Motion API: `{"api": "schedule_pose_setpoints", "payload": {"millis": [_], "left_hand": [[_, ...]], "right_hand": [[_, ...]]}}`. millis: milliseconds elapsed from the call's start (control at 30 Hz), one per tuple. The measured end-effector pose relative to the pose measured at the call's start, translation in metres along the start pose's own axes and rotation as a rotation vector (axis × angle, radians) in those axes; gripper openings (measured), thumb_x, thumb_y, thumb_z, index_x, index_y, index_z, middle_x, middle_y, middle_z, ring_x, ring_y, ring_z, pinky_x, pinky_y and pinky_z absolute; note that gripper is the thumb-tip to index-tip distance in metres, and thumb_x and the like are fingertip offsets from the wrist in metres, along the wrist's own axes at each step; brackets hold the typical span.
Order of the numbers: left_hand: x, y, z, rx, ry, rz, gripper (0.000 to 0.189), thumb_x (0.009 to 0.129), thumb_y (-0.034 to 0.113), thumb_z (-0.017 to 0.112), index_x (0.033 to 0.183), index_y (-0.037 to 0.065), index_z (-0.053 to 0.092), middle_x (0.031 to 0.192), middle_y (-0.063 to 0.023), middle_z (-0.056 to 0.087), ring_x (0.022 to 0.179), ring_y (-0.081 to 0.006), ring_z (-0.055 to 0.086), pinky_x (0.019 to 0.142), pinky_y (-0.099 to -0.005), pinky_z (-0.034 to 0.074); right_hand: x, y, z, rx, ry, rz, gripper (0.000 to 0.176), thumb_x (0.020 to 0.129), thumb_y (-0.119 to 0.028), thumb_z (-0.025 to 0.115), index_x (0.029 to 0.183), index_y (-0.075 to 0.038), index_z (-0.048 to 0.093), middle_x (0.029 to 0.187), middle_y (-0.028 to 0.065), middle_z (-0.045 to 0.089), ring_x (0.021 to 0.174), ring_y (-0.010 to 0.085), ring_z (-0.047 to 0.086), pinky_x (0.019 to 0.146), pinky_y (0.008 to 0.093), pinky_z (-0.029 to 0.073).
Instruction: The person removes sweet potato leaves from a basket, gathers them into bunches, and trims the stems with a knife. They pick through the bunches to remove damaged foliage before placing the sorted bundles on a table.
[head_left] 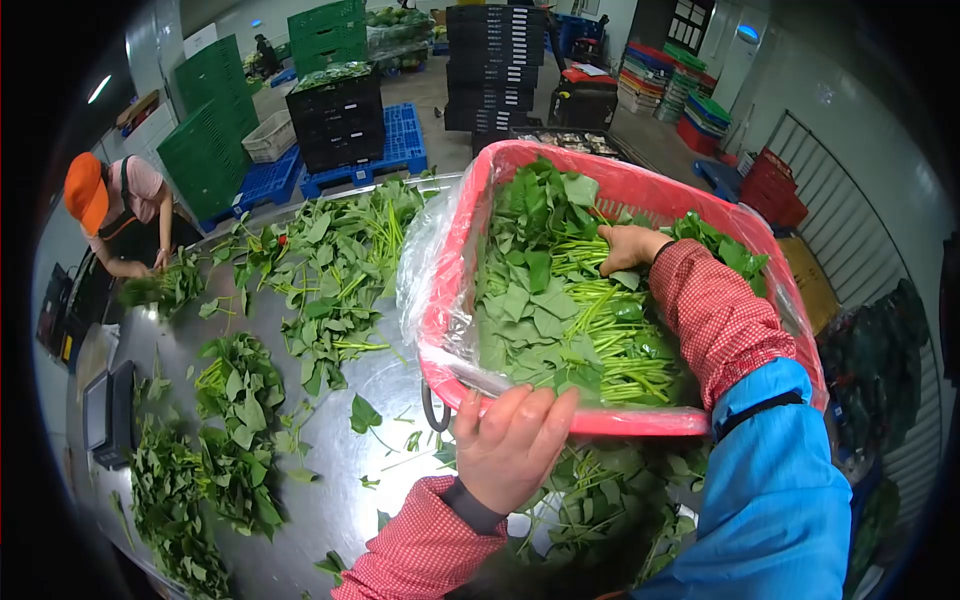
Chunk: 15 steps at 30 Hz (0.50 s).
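A pink plastic basket (pixel 628 421) lined with clear film stands tilted at the right of the metal table (pixel 375 375). Bundles of leafy greens (pixel 530 310) fill it, their pale green stems side by side. My left hand (pixel 515 445) is closed over the basket's near rim, fingers on the film. Inside the basket, my right hand (pixel 632 248) rests on the stems near the far side, its fingers bent around some of the greens and partly hidden by leaves.
Loose greens (pixel 340 260) lie in piles across the table, more (pixel 240 390) at its left. A co-worker in an orange cap (pixel 87 192) handles greens at the far left. A dark scale (pixel 108 412) sits at the left edge. Stacked black crates (pixel 492 70) stand behind.
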<state>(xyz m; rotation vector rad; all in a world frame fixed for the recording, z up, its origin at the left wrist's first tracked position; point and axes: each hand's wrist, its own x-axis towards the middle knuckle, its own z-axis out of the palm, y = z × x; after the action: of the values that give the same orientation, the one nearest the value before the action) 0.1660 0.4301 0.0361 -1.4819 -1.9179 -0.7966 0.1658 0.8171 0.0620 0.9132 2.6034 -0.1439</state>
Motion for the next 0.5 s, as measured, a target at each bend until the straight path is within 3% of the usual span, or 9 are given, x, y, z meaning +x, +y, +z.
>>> {"api": "schedule_pose_setpoints", "payload": {"millis": [133,267,367,400,500], "left_hand": [[0.000,0.000,0.002,-0.025,0.025,0.011,0.042,0.071,0.020,0.067,0.113,0.021,0.063,0.103,0.0050,0.057,0.103,-0.0146,0.054,0.114,-0.0479,0.014],[0.000,0.000,0.002,-0.024,0.029,0.015,0.042,0.071,0.021,0.067,0.113,0.021,0.063,0.102,0.0048,0.057,0.103,-0.0147,0.054,0.114,-0.0475,0.014],[-0.001,0.000,0.003,-0.027,0.030,0.014,0.043,0.071,0.021,0.068,0.114,0.021,0.063,0.102,0.0045,0.057,0.103,-0.0147,0.054,0.114,-0.0473,0.014],[-0.001,0.001,0.003,-0.029,0.034,0.012,0.044,0.071,0.021,0.068,0.114,0.021,0.063,0.102,0.0044,0.057,0.103,-0.0148,0.054,0.114,-0.0474,0.013],[0.000,0.000,0.003,-0.034,0.032,0.009,0.045,0.070,0.021,0.068,0.115,0.021,0.062,0.102,0.0040,0.057,0.103,-0.0151,0.053,0.114,-0.0475,0.013]], "right_hand": [[-0.002,-0.001,0.002,-0.017,0.016,-0.001,0.090,0.067,-0.041,0.072,0.143,-0.006,0.039,0.134,0.0198,0.054,0.122,0.0319,0.053,0.100,0.0426,0.042],[-0.010,-0.013,-0.012,-0.141,0.027,-0.012,0.080,0.065,-0.045,0.073,0.134,-0.009,0.052,0.134,0.0182,0.054,0.121,0.0302,0.055,0.102,0.0482,0.038],[-0.017,-0.017,-0.023,-0.268,0.145,-0.067,0.071,0.065,-0.046,0.073,0.125,-0.009,0.060,0.129,0.0169,0.058,0.118,0.0284,0.057,0.101,0.0518,0.036],[-0.022,-0.017,-0.025,-0.273,0.222,-0.078,0.068,0.067,-0.046,0.072,0.122,-0.008,0.061,0.122,0.0175,0.062,0.114,0.0294,0.060,0.098,0.0480,0.041],[-0.026,-0.013,-0.045,-0.179,0.126,-0.108,0.067,0.067,-0.044,0.071,0.122,-0.007,0.060,0.114,0.0183,0.065,0.107,0.0321,0.062,0.093,0.0431,0.047]]}}
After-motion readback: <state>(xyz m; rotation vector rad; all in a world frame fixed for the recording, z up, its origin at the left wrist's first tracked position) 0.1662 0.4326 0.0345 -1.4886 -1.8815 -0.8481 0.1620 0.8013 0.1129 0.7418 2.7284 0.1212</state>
